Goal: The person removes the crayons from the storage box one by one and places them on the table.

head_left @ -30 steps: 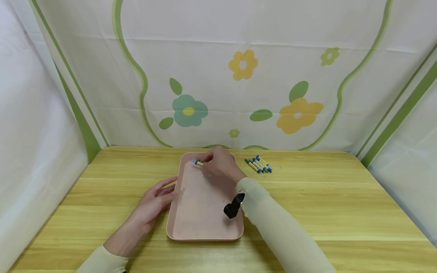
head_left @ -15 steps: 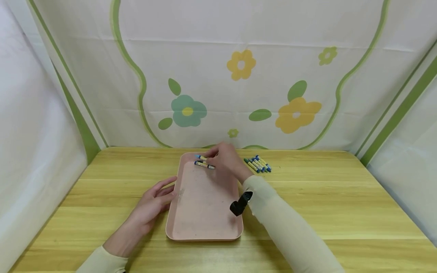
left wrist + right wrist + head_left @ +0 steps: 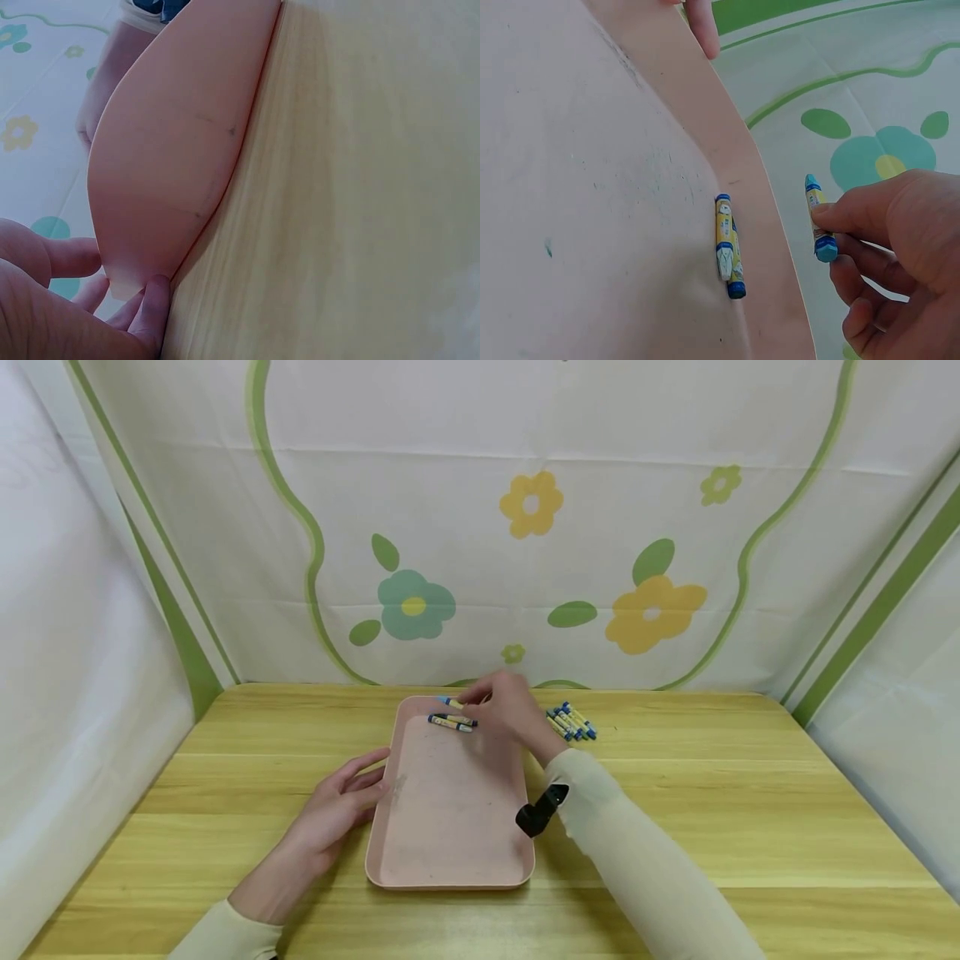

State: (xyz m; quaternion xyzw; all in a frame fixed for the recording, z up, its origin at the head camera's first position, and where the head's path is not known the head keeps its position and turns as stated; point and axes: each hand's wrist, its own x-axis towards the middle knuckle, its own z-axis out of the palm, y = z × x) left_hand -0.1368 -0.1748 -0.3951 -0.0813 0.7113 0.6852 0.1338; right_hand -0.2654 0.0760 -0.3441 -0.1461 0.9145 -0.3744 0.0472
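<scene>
My right hand pinches a light blue crayon between thumb and fingers, over the far end of the pink tray. Below it, two crayons with yellow wrappers lie side by side in the tray, against its far wall: a pale-tipped crayon and a dark-ended crayon, partly hidden by the first. At the tray's left side, my left hand rests with fairly straight fingers against the outer wall. Its thumb touches the tray wall in the left wrist view.
Several crayons lie in a loose pile on the wooden table, right of the tray's far end; my right wrist partly covers them. Behind the table hangs a white cloth with printed flowers. A black wrist camera sits on my right sleeve.
My right hand has drawn back to the right, with the light blue crayon still pinched. Two crayons in the tray have come into view from under it. The left hand has stayed put.
</scene>
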